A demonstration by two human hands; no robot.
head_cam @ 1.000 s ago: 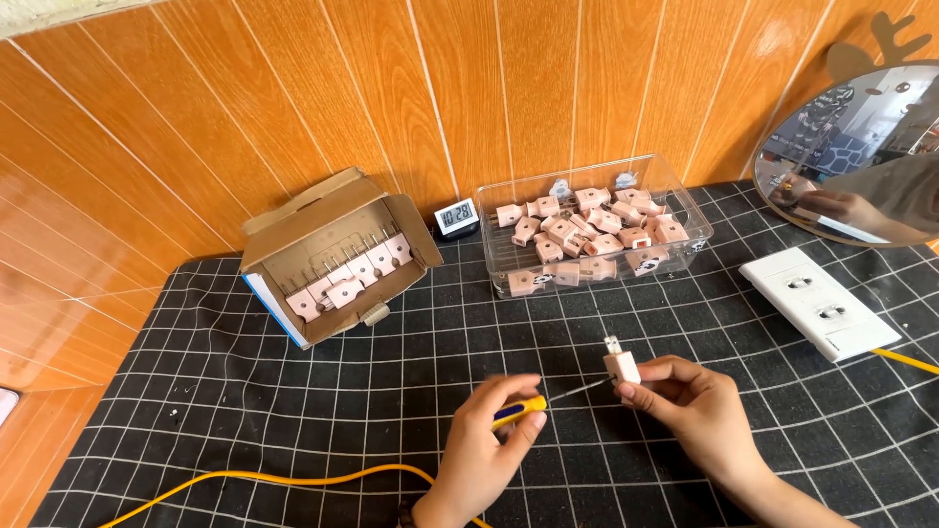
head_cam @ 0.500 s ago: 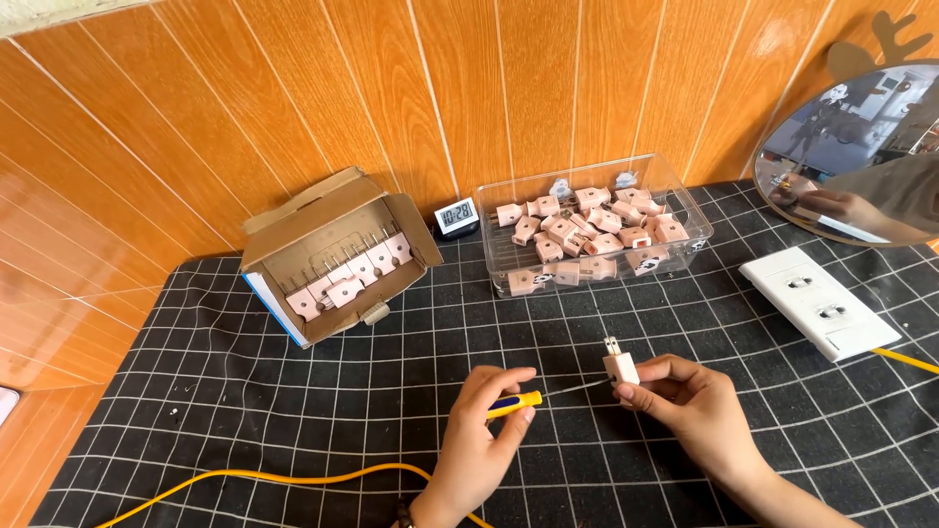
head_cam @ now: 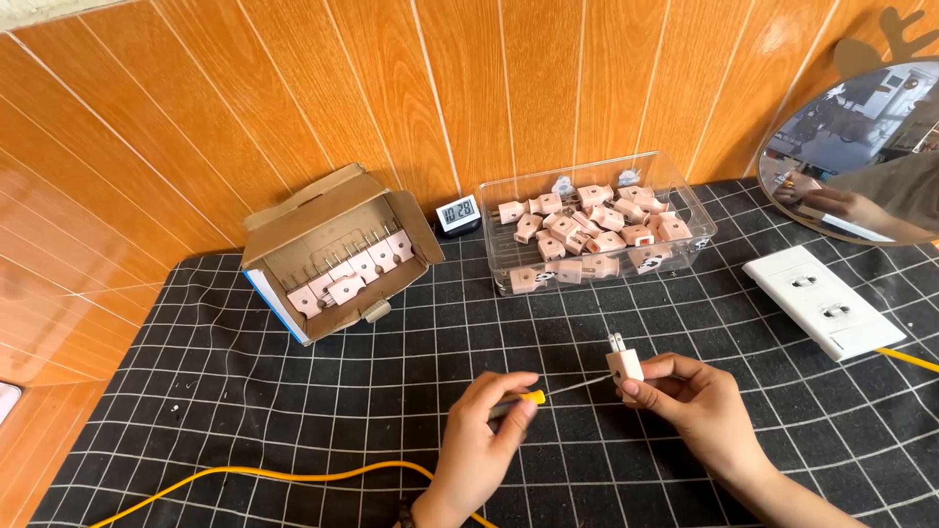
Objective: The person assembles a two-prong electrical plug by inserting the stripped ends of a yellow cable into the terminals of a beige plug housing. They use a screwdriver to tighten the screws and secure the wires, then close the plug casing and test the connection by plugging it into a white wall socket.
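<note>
Left hand (head_cam: 484, 440): fingers clamped on yellow-handled screwdriver (head_cam: 528, 398) | Right hand (head_cam: 690, 406): fingers closed around pink plug (head_cam: 624, 362) | Location: plug held above near-centre of grid mat (head_cam: 293, 411), screwdriver tip pointed at it.

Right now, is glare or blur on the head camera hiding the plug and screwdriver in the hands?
Head view: bright, even daylight and sharp focus; the small beige two-pin plug in the right hand and the yellow-handled thin screwdriver in the left hand read clearly. Glare sits only on the glossy orange wall panels and the round mirror. Slight wide-angle bowing at the edges.
</note>
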